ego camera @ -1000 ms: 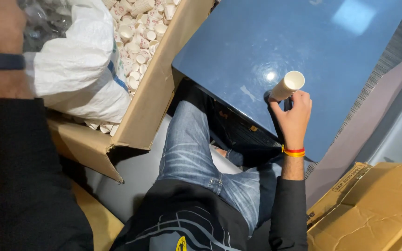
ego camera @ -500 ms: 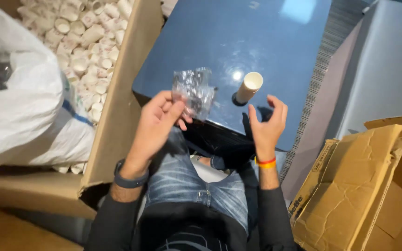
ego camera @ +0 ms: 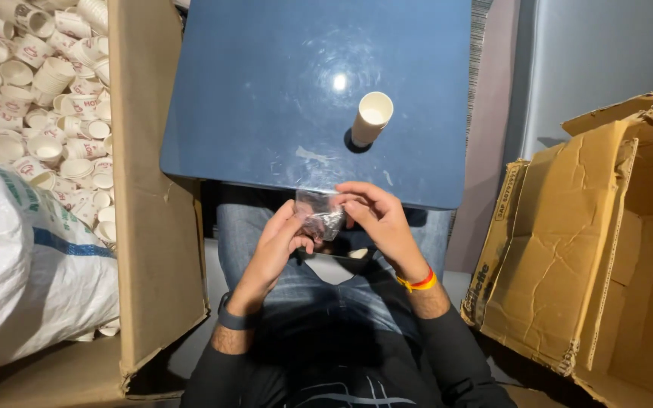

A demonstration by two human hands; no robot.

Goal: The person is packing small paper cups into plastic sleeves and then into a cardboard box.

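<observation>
Both hands hold a small clear plastic bag [ego camera: 319, 215] above my lap, just below the near edge of the blue table [ego camera: 266, 98]. My left hand [ego camera: 277, 242] pinches the bag's left side. My right hand [ego camera: 376, 219] grips its right side with fingers curled over it. A stack of white paper cups [ego camera: 370, 119] stands upright on the table, beyond my right hand and apart from both hands.
An open cardboard box [ego camera: 149, 189] with several loose paper cups [ego camera: 39, 98] stands at the left. A white woven sack [ego camera: 24, 272] lies against it. Another open cardboard box [ego camera: 591, 249] is at the right, beside a grey panel [ego camera: 591, 60].
The left hand brought the clear bag from the left down to my lap. The right hand let go of the cup stack on the table and joined the left on the bag.
</observation>
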